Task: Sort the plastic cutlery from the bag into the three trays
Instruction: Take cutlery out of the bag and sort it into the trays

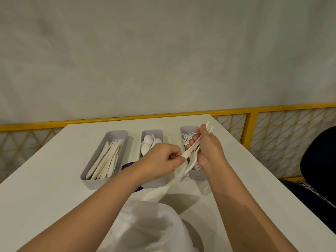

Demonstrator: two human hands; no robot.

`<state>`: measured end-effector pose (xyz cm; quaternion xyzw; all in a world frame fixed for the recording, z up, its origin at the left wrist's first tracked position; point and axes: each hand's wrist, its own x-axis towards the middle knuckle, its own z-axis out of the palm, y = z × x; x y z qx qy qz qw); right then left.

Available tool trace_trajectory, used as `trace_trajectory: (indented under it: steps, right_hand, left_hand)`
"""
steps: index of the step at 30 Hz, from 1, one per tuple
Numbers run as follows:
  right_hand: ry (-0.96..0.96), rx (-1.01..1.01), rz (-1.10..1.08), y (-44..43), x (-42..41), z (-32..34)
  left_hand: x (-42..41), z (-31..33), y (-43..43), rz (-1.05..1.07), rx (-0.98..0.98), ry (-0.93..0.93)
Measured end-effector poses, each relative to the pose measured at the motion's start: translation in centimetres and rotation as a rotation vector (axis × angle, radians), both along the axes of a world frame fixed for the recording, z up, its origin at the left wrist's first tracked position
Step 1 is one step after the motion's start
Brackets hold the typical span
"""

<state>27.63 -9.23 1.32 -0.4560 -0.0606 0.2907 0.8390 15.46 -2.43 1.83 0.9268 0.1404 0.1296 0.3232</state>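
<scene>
Now, left hand (163,159): fingers pinch one white piece (190,150) by its end.
Right hand (207,146): fingers curled round the cutlery bundle (193,158), over the fork tray (187,129).
Other trays: knife tray (116,132) left, spoon tray (151,131) middle.
Bag (151,224): at the tabletop (45,188) near edge.

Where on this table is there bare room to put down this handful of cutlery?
Widest bare patch: the white table left of the grey tray of knives, out to its left edge. A narrower strip lies right of the grey tray of forks. Crowded: the gaps between trays, and the near middle, under the white plastic bag.
</scene>
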Motion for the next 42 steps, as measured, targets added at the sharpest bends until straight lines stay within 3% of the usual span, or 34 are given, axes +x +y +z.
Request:
trace_trajectory:
  steps: [6,12,15,20,26,33,42]
  right_hand:
    - [0.083,0.038,-0.105,-0.5,0.7,0.2]
    - [0.061,0.003,-0.056,0.0,-0.3,0.3]
    - [0.051,0.004,-0.022,0.4,-1.0,0.4]
    - [0.020,0.004,0.002,0.4,-1.2,0.5]
    - [-0.038,-0.013,0.040,0.5,-1.0,0.2]
    - [-0.051,-0.019,0.069,0.6,-0.7,-0.1]
    - [-0.078,-0.006,0.093,0.5,-0.9,0.0]
  left_hand:
    - [-3.9,1.4,2.3,0.081,-0.184,-0.050]
    - [-7.5,2.6,9.5,0.332,-0.816,-0.502]
    - [-8.1,2.6,13.2,0.425,-0.995,-0.632]
    - [-7.8,1.4,17.5,0.640,-0.859,-0.590]
    - [-6.6,-1.2,20.0,0.855,-0.451,-0.288]
    - [-3.9,-2.5,19.4,0.824,-0.135,-0.050]
    - [-3.8,-4.6,19.2,0.783,0.006,0.026]
